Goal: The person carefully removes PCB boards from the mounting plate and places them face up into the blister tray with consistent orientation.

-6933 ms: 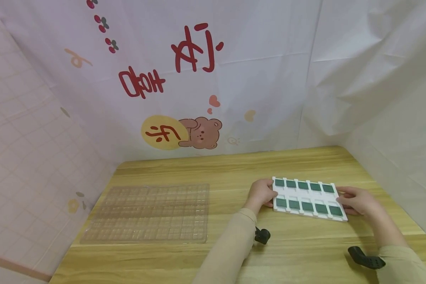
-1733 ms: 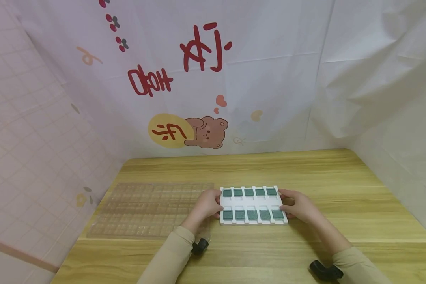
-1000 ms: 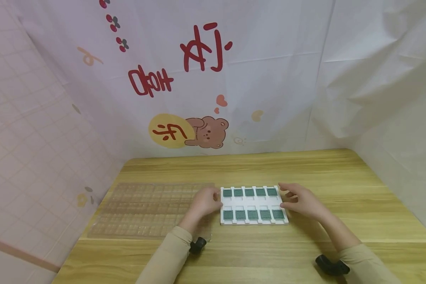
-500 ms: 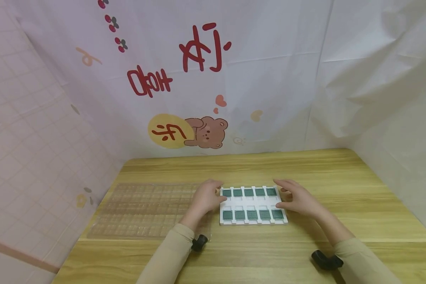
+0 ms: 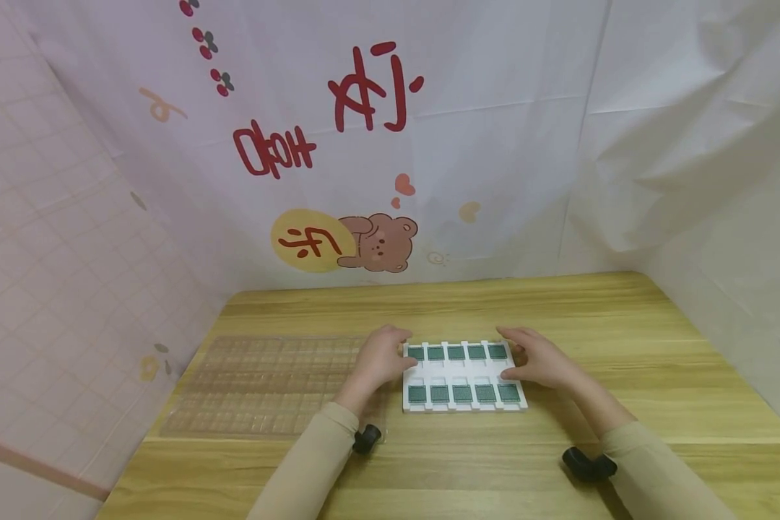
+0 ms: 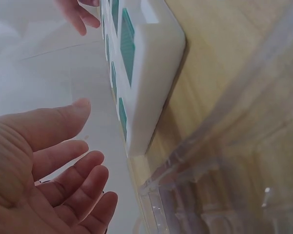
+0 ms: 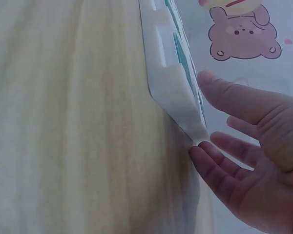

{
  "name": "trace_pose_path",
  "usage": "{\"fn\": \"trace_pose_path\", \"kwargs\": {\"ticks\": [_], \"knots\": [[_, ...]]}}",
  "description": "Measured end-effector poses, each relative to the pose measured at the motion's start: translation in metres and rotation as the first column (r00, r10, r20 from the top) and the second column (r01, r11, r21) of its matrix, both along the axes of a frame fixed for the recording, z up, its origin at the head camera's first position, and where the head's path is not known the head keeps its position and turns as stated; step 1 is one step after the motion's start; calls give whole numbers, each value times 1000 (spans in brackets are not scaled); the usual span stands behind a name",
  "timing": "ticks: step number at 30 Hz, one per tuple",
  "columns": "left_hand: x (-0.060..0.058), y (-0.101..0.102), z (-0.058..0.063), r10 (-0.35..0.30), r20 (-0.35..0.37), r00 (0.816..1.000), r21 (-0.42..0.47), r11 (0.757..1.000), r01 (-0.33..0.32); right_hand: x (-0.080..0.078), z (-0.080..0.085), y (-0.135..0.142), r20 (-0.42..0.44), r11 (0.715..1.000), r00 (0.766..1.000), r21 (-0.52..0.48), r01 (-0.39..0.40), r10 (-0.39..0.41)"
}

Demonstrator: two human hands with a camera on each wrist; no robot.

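Note:
A white tray (image 5: pixel 464 371) carrying two rows of green square chips (image 5: pixel 461 393) lies flat on the wooden table. Over its left end hovers my left hand (image 5: pixel 380 358), relaxed, with thumb and fingers spread; in the left wrist view the hand (image 6: pixel 58 170) shows a gap to the white tray (image 6: pixel 154 73). My right hand (image 5: pixel 541 358) is at the other end, its thumb overlapping the tray's right edge in the head view. In the right wrist view the fingertips (image 7: pixel 200 148) are close by the tray's corner, the fingers loosely bent, gripping nothing.
To the left, a clear plastic tray (image 5: pixel 266 390) with many small compartments lies on the wooden table (image 5: pixel 481 462), its right end beneath the left forearm. White printed cloth (image 5: pixel 494 144) hangs behind and along both sides.
Both hands carried the white tray leftward from the right side and put it down beside the clear tray. They then let go, and rose slightly inward over its ends.

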State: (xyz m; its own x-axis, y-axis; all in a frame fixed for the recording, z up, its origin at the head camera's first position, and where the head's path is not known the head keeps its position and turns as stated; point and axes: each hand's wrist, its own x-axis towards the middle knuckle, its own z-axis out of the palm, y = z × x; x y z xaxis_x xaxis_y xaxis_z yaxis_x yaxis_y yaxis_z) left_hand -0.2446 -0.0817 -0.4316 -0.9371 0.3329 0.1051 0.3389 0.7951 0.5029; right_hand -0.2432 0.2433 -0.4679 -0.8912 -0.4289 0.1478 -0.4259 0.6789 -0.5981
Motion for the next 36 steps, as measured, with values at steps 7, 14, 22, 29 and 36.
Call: {"fn": "trace_pose_path", "kwargs": {"ticks": [7, 14, 22, 29, 36], "knots": [[-3, 2, 3, -9, -4, 1000, -39, 999, 8, -3, 8, -2, 59, 1000, 998, 20, -10, 9], [-7, 4, 4, -6, 14, 1000, -67, 998, 6, -5, 12, -6, 84, 999, 996, 51, -5, 0], [-13, 4, 2, -11, 30, 999, -92, 996, 13, -6, 13, -8, 96, 997, 995, 71, 0, -7], [-15, 4, 6, -18, 54, 998, -112, 993, 24, -4, 14, -8, 129, 998, 992, 61, 8, -16], [-17, 4, 7, -27, 64, 998, -139, 990, 36, -5, 12, -7, 149, 998, 989, 55, 15, -23]]}}
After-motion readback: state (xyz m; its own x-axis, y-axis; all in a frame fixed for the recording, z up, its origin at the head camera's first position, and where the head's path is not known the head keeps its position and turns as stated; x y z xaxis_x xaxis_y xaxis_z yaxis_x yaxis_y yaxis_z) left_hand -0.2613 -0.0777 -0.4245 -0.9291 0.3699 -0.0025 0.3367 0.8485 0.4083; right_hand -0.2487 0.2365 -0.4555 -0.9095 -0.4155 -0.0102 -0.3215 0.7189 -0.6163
